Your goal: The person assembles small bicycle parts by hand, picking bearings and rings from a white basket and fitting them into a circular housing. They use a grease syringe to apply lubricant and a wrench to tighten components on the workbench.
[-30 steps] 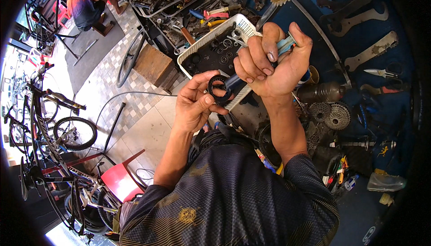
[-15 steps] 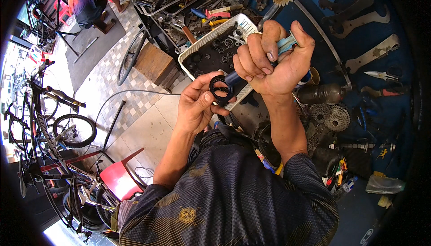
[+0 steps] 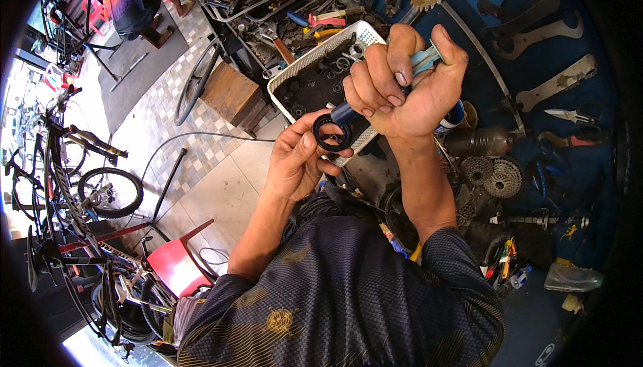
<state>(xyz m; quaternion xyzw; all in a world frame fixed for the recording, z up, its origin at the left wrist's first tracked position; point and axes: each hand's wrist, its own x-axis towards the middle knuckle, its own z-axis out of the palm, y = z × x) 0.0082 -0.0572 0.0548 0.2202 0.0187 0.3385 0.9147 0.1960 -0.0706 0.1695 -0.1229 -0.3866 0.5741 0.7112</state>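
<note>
Between the thumb and fingers of my left hand is a black ring, shaped like a bearing cup, its open middle facing up. My right hand is wrapped round a dark blue syringe-like tube. A light blue plunger-like end sticks out near the raised right thumb. The tube's lower end is at the ring's upper right rim; whether they touch I cannot tell. Beneath both hands lies a white plastic basket with several small metal rings and dark parts in it.
Loose tools and parts fill trays beyond the basket. Wrenches, scissors and sprocket cassettes lie on the blue surface at right. A wooden block, red chair and bicycles stand left; another person crouches far left.
My right hand and the tube have shifted slightly left. The black ring has tilted a little in my left fingers, showing more of its opening.
</note>
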